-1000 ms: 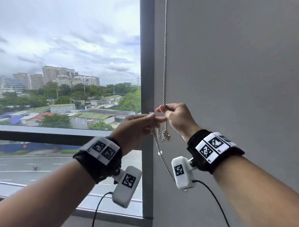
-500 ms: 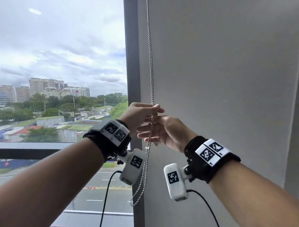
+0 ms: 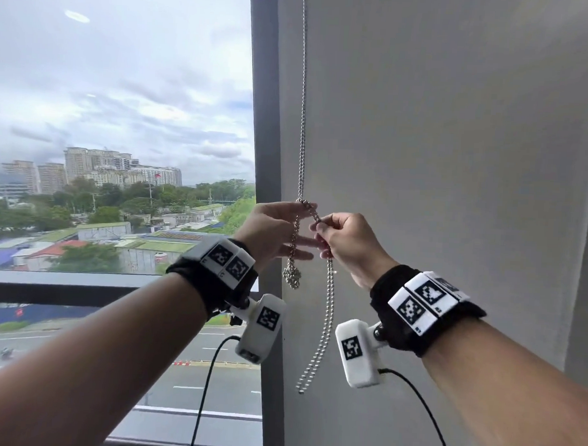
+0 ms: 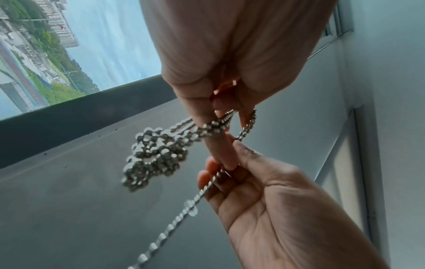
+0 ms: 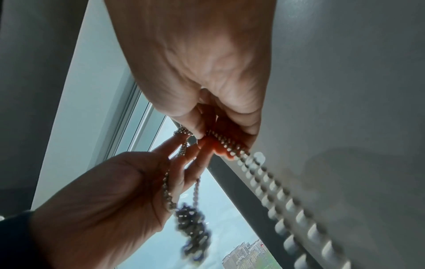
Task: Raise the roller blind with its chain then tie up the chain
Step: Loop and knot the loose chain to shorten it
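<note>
Pinching the bead chain [image 3: 302,128] in my left hand [image 3: 272,228] beside the window frame [image 3: 261,120], I grip its doubled strand in my right hand [image 3: 347,243], a knotted clump [image 3: 292,275] dangling between.

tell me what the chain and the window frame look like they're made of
Chain: small round silver beads with bright glints, so likely polished metal, though metal-coated plastic can't be ruled out. Window frame: smooth, flat dark grey with a matte look, probably painted or coated metal.

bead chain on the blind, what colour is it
Shiny silver metal, the bead chain shows best in the left wrist view.
</note>
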{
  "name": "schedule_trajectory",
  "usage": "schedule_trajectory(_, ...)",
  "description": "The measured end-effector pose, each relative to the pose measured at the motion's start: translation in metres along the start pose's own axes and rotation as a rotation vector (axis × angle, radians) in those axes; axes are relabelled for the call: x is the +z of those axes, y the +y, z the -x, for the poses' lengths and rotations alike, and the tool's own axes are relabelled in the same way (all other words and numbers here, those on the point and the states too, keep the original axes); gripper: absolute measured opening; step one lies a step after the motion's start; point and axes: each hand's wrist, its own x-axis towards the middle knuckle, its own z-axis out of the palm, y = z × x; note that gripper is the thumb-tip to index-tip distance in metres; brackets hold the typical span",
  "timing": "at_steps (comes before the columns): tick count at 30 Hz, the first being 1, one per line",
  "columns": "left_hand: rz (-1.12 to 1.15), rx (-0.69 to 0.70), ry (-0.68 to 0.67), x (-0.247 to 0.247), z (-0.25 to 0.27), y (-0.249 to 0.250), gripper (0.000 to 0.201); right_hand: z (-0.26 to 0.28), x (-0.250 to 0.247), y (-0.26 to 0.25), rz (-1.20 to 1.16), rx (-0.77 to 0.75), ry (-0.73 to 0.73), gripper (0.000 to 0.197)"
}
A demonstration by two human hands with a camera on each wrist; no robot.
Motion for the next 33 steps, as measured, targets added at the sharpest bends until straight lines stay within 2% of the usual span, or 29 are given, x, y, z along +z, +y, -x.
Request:
schedule_trajectory(3,0.005,0.001,-0.007,0.0,0.002,-0.002,0.042,0.0,0.003,-0.003,-0.001,-0.041,0.021,0.015)
schedule_trajectory(5,-0.036,0.011,0.022,0.001,0.001,-0.005,0.043,-0.003,0.003,-0.007,-0.072,-0.036,0.024,0.008)
schedule_trajectory(10,-0.164,0.054,0.037,0.002,0.001,-0.01,0.052,-0.008,0.003,-0.014,-0.077,0.071,-0.049,0.018)
schedule_trajectory(14,-0.266,0.128,0.06,0.002,0.0,-0.013,0.056,-0.005,0.005,-0.015,-0.106,0.101,-0.109,0.028)
schedule_trajectory(20,-0.168,0.113,-0.016,-0.005,0.0,-0.017,0.058,0.001,0.007,-0.004,-0.245,0.161,-0.172,0.008)
schedule_trajectory(23,-0.086,0.044,-0.012,-0.013,0.003,-0.019,0.05,0.01,0.003,0.004,-0.303,0.188,-0.302,0.006)
schedule_trajectory(26,0.006,0.01,0.014,-0.018,0.007,-0.02,0.038,0.015,0.003,0.012,-0.127,0.118,-0.369,0.009)
schedule_trajectory(29,-0.062,0.024,0.084,-0.024,0.008,-0.015,0.027,0.014,0.005,0.011,0.059,-0.002,-0.339,0.019)
schedule_trajectory(33,-0.124,0.038,0.149,-0.029,0.009,-0.005,0.015,0.011,0.008,0.011,0.157,-0.072,-0.275,0.019)
